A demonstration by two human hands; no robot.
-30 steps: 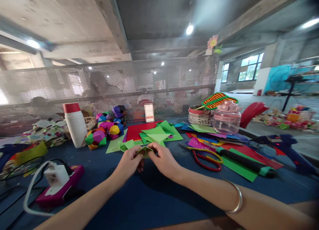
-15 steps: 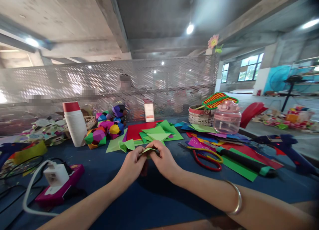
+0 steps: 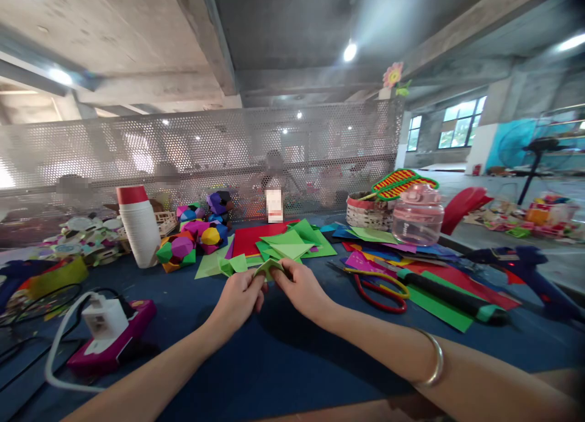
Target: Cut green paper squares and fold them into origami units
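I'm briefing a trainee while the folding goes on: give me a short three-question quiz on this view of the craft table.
1. True or false: both hands pinch one small folded green paper piece above the blue table.
2. Which wrist wears the silver bangle? A) left B) right C) neither
3. Fill in: the scissors lying to the right of the right hand have ____ and yellow handles.

Key: 1 true: the left hand and the right hand meet on it. 2 B. 3 red.
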